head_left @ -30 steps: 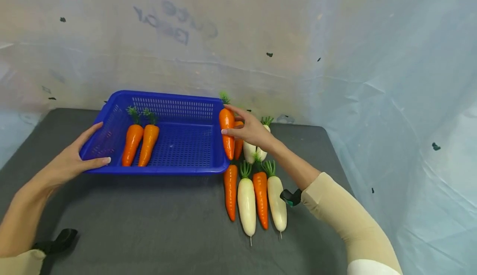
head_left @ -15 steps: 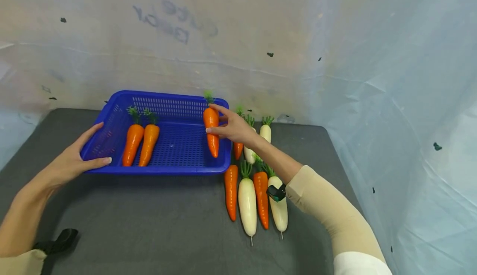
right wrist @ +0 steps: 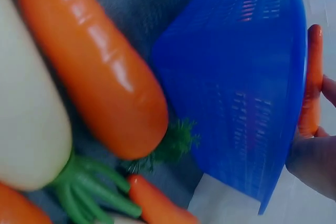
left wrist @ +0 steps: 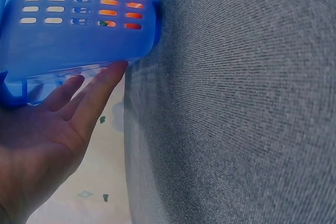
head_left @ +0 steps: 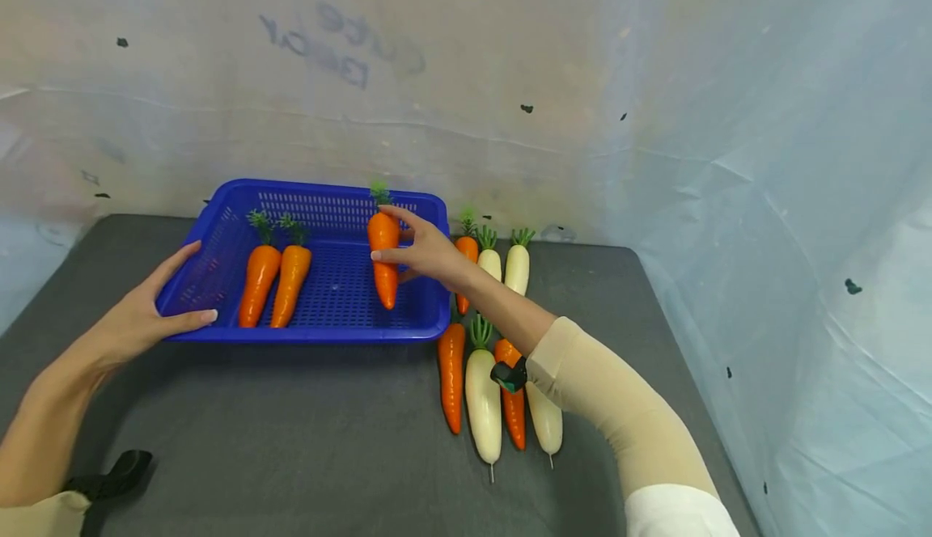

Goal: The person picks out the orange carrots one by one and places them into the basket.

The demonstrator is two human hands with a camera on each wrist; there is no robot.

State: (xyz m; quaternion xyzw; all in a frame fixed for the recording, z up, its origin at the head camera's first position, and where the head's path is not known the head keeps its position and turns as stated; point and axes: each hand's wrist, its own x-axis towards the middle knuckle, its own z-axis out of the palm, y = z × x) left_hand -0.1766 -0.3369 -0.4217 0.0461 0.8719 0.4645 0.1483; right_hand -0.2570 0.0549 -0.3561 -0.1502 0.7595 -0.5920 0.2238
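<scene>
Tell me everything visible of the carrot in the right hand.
The carrot is glossy orange, plastic-looking, with a feathery green top and a tapering tip pointing toward the near rim of the blue basket. The right hand pinches it over the basket's right half; whether the top touches the far rim is unclear.

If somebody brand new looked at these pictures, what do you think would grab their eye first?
Probably the deep blue basket left of centre on the dark grey table, with the left hand touching its left end. Next might come the bright orange carrot that the right hand holds over the basket's right half. The white radishes on the table, right of the basket, also stand out.
</scene>
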